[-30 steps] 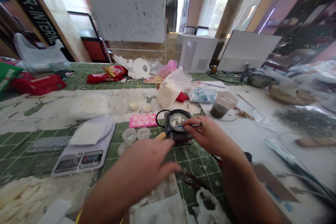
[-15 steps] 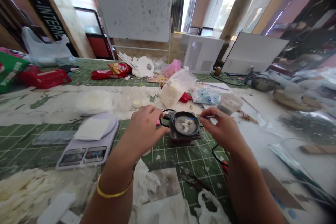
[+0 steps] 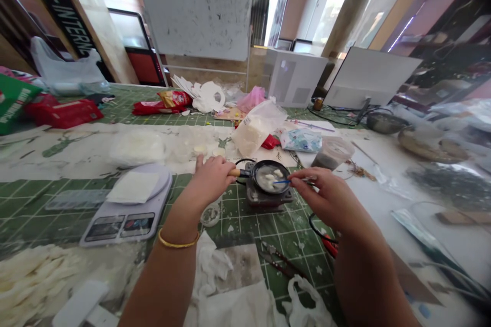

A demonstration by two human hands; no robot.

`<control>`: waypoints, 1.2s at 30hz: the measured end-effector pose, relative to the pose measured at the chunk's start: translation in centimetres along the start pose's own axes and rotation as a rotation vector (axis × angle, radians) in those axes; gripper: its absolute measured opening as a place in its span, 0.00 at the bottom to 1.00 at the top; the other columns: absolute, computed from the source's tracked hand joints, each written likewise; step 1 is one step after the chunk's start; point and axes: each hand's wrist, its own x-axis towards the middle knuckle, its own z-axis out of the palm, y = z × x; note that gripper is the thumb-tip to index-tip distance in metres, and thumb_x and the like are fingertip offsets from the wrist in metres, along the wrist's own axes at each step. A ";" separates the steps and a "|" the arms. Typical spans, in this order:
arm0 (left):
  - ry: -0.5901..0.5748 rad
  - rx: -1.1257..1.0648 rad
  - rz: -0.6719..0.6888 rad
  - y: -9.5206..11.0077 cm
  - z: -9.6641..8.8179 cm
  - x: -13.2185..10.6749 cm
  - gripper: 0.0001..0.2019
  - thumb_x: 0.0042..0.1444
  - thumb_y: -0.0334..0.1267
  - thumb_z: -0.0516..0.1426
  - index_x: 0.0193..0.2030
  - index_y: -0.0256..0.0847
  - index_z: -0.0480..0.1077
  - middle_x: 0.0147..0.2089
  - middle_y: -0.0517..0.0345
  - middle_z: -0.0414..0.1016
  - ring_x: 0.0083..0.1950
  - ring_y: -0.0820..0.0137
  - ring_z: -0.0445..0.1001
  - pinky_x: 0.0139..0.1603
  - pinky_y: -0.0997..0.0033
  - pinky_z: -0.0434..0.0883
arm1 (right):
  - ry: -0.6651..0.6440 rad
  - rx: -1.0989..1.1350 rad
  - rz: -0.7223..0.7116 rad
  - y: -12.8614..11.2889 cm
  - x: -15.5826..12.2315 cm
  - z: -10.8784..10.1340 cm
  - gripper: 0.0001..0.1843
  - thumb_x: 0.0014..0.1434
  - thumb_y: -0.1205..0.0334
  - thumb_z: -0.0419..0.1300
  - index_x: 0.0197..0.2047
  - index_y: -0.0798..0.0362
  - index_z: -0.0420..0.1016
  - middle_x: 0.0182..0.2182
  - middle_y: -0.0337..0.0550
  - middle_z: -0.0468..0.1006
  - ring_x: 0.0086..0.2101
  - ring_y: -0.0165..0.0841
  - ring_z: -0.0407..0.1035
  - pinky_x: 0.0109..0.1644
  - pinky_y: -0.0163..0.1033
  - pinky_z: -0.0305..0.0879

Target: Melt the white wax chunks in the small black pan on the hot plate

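Observation:
A small black frying pan [image 3: 270, 193] sits on a small dark electric hot plate [image 3: 267, 203]. Off-white chunks [image 3: 270, 178] lie in a cloudy melted liquid inside it. My left hand [image 3: 212, 180] is closed on the pan's wooden-ended handle [image 3: 233, 172], to the left of the pan. From the right, my right hand [image 3: 326, 193] pinches a thin blue stick [image 3: 283, 182], whose tip dips among the chunks. A small clear cup [image 3: 210, 214] with pale residue stands below my left hand.
A white digital scale [image 3: 126, 217] holding a paper sheet [image 3: 133, 186] is at the left. Pliers-like cutters [image 3: 282, 260] and crumpled tissue [image 3: 210, 265] lie nearer me. Behind the pan are a plastic bag [image 3: 255, 130] and a clear tub [image 3: 333, 152]. White flakes [image 3: 34, 278] fill the front left.
My left hand has shifted left and closed on the pan handle, uncovering the small cup. The blue stick has tilted lower in the pan, and the chunks have shifted.

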 end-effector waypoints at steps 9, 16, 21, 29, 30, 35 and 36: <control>-0.195 -0.011 -0.042 1.3 -2.8 -1.2 0.11 0.53 0.41 0.48 0.28 0.40 0.67 0.33 0.55 0.74 0.37 0.65 0.70 0.48 0.57 0.58 | -0.038 0.022 -0.037 0.3 0.1 0.3 0.13 0.57 0.57 0.49 0.38 0.49 0.74 0.34 0.41 0.76 0.38 0.33 0.67 0.44 0.41 0.57; -0.252 0.024 -0.078 1.8 -3.0 -1.8 0.15 0.51 0.47 0.48 0.26 0.40 0.68 0.30 0.51 0.74 0.31 0.63 0.70 0.31 0.67 0.60 | -0.028 -0.018 -0.038 -0.1 -0.1 0.1 0.13 0.57 0.58 0.49 0.38 0.50 0.74 0.34 0.42 0.76 0.38 0.34 0.66 0.47 0.45 0.56; -0.274 -0.070 -0.079 1.5 -2.6 -2.1 0.18 0.52 0.50 0.46 0.28 0.40 0.68 0.32 0.51 0.74 0.32 0.64 0.70 0.29 0.69 0.59 | -0.065 0.052 -0.125 -0.3 -0.4 0.0 0.13 0.58 0.59 0.48 0.41 0.49 0.73 0.36 0.41 0.76 0.39 0.33 0.66 0.48 0.43 0.57; -0.289 -0.081 -0.079 1.8 -2.8 -2.3 0.23 0.55 0.50 0.40 0.27 0.39 0.69 0.30 0.50 0.74 0.30 0.65 0.69 0.28 0.70 0.58 | -0.090 0.062 -0.143 -0.4 -0.2 0.2 0.13 0.58 0.59 0.49 0.40 0.48 0.72 0.36 0.41 0.76 0.40 0.33 0.66 0.48 0.42 0.56; -0.287 -0.081 -0.079 1.8 -2.8 -2.3 0.22 0.55 0.50 0.40 0.27 0.40 0.69 0.30 0.51 0.74 0.30 0.65 0.69 0.28 0.70 0.58 | -0.085 0.070 -0.149 -0.4 -0.1 0.4 0.13 0.58 0.60 0.48 0.41 0.48 0.72 0.37 0.41 0.76 0.40 0.32 0.66 0.49 0.42 0.56; -0.301 -0.056 -0.123 2.0 -2.9 -2.4 0.24 0.54 0.52 0.40 0.27 0.39 0.68 0.30 0.50 0.74 0.28 0.66 0.69 0.25 0.71 0.56 | -0.012 -0.014 -0.052 0.1 0.1 0.6 0.14 0.57 0.59 0.48 0.39 0.51 0.73 0.35 0.43 0.76 0.39 0.35 0.66 0.48 0.47 0.55; -0.304 -0.049 -0.130 2.1 -2.9 -2.4 0.24 0.54 0.53 0.40 0.27 0.39 0.69 0.29 0.49 0.74 0.27 0.67 0.68 0.25 0.71 0.56 | -0.024 -0.008 -0.063 0.2 0.0 0.5 0.13 0.57 0.59 0.49 0.39 0.50 0.73 0.35 0.43 0.76 0.39 0.35 0.66 0.48 0.46 0.56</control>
